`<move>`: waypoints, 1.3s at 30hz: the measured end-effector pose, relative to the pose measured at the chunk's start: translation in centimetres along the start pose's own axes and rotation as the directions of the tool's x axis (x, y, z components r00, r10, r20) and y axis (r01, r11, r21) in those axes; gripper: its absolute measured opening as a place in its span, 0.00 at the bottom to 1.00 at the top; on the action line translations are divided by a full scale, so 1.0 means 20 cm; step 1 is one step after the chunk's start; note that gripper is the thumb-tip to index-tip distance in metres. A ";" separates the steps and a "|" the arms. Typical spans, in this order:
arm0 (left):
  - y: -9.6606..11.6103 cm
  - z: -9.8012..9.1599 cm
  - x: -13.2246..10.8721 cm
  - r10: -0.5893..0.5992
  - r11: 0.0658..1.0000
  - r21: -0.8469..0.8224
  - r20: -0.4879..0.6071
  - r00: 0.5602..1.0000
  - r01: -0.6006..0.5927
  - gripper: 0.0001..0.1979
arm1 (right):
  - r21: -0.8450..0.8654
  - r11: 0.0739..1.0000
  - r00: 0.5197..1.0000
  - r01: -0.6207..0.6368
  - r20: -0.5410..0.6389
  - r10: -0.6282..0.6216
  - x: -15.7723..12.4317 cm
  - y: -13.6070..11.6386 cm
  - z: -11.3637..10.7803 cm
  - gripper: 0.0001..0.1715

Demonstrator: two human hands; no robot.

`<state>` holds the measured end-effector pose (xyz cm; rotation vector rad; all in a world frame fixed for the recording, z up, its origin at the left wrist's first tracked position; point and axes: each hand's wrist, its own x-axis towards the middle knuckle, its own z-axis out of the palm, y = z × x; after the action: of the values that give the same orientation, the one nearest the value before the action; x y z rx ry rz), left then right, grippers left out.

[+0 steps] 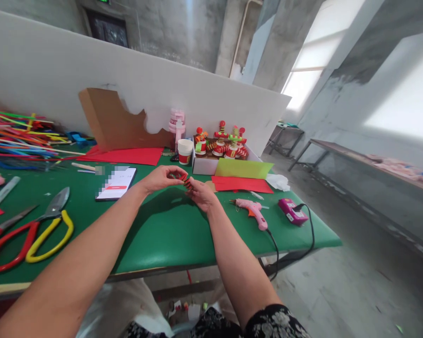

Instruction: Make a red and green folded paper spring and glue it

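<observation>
Between my two hands, above the middle of the green table [162,234], is a small folded paper strip [186,182] in red with dark or greenish bands, pleated like a spring. My left hand [164,178] pinches its left end between thumb and fingers. At the other end my right hand [201,193] closes its fingertips on it. Just behind the hands stands a paper cup [185,151], white with a red band. To its right, a white box [206,166] holds several figures [219,148] made of cups and pleated red and green strips.
A pink glue gun [252,211] lies on the right, its cord running near a purple power block [292,211]. Scissors [52,220], a phone [116,183] and pipe cleaners [17,141] are at left. Red paper [123,156] and a green sheet [245,168] lie farther back.
</observation>
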<state>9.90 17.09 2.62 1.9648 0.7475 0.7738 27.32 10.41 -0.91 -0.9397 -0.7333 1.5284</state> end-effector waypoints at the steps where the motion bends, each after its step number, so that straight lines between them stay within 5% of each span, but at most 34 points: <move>1: -0.01 0.00 -0.01 0.001 0.999 0.032 -0.006 1.000 0.000 0.23 | -0.008 1.000 1.000 0.007 0.001 -0.007 0.01 0.01 0.00 0.17; 5: -0.02 -0.01 -0.04 -0.020 0.994 0.103 -0.011 1.000 0.021 0.24 | -0.014 1.000 1.000 0.008 -0.013 -0.008 0.02 0.02 0.01 0.18; 12: -0.02 0.04 -0.06 -0.024 1.000 0.001 -0.028 0.999 0.024 0.32 | 0.000 1.000 1.000 -0.018 -0.009 0.018 0.03 0.03 0.00 0.17; 18: -0.03 0.04 -0.06 -0.062 0.997 -0.057 -0.041 0.997 0.060 0.29 | -0.014 0.999 0.999 -0.030 -0.015 0.030 0.02 0.03 0.02 0.16; 26: -0.01 0.03 -0.07 -0.075 0.996 -0.046 -0.085 0.994 0.072 0.28 | -0.001 0.993 0.993 -0.115 -0.019 0.115 0.00 0.00 0.03 0.26; 32: -0.01 0.03 -0.07 -0.052 0.998 -0.023 -0.071 0.996 0.051 0.27 | -0.047 0.997 0.998 -0.067 0.010 0.068 -0.01 0.00 0.03 0.14; 39: -0.01 0.02 -0.08 -0.059 0.998 -0.019 -0.026 0.998 0.058 0.26 | -0.067 0.996 0.998 -0.055 0.010 0.056 0.00 0.01 0.02 0.15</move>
<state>9.24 15.81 1.81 1.9112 0.8077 0.7704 26.88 10.46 -0.91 -1.0089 -0.7765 1.5672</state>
